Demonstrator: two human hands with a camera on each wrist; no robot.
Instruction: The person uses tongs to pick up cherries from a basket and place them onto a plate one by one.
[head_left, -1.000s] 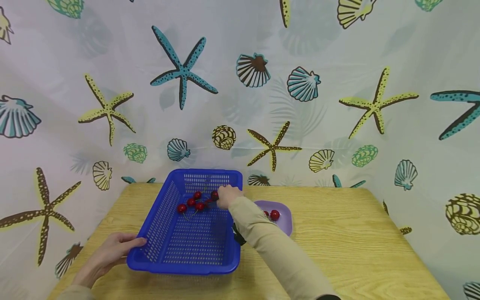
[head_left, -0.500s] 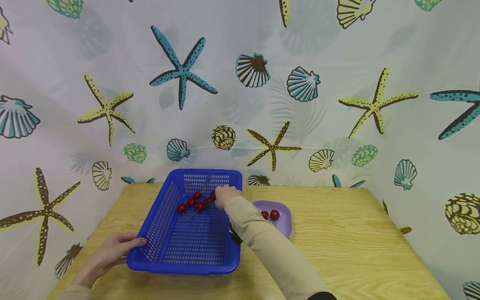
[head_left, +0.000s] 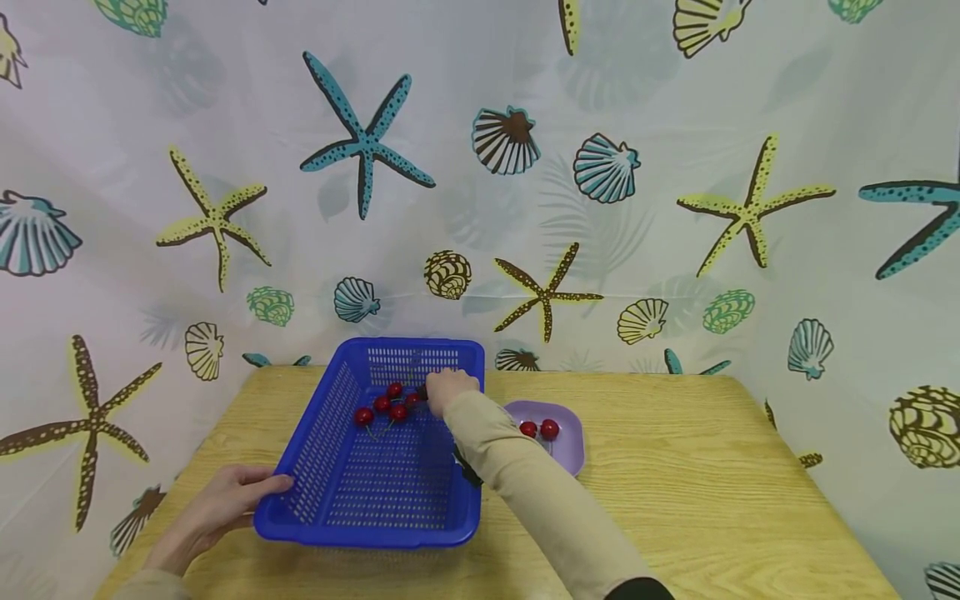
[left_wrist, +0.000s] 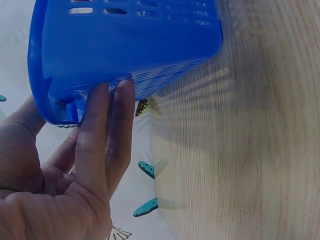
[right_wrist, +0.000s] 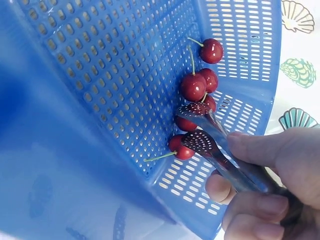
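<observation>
A blue perforated plastic basket [head_left: 367,536] stands on the wooden table, with several red cherries [head_left: 363,417] toward its far end. My left hand [head_left: 228,504] grips the near left corner, thumb over the rim and fingers [left_wrist: 91,145] against the outer wall. Inside the basket, my right hand [head_left: 452,390] holds metal tongs [right_wrist: 227,167] with perforated tips. In the right wrist view the tips are parted and close over the cherries, one tip overlapping a cherry [right_wrist: 181,148] with a green stem. I cannot tell whether the tongs grip a cherry.
A small purple dish [head_left: 573,450] with cherries [head_left: 549,429] in it sits right of the basket, partly behind the right sleeve [head_left: 540,492]. Behind the table [head_left: 720,483] hangs a curtain [head_left: 660,100] printed with shells and starfish.
My right hand has shifted slightly left inside the basket, and a cherry by the tongs has moved left toward the others. My left hand stays at the basket's corner.
</observation>
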